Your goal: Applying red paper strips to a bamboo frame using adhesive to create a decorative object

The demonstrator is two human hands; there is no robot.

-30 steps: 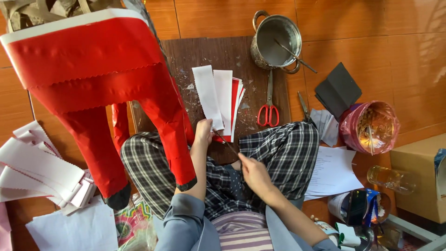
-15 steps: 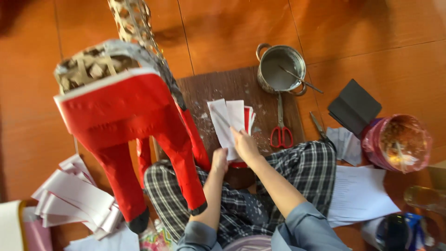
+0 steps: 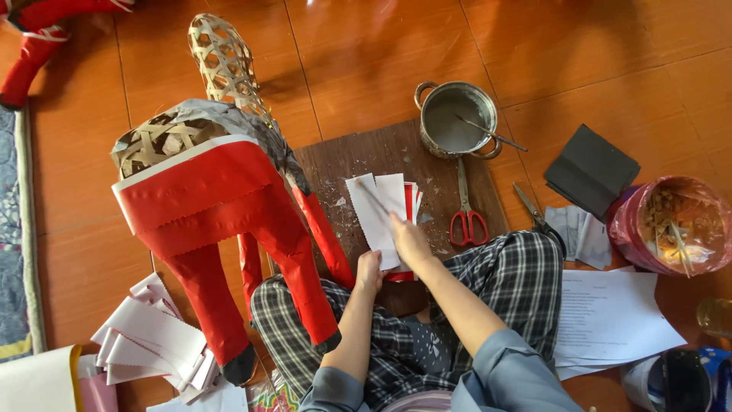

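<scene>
Our right hand pinches a thin stick, sweeping it over the white paper strips on the brown board; our left hand presses the strips' near end, fingers curled. The metal pot beyond holds grey paste and another stick

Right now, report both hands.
Left hand: closed on the near edge of the white paper strips.
Right hand: holding a thin stick over them.

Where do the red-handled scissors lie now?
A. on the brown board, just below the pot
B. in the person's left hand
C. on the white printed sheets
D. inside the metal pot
A: the red-handled scissors lie flat on the brown board, blades pointing up toward the metal pot, in neither hand.
</scene>
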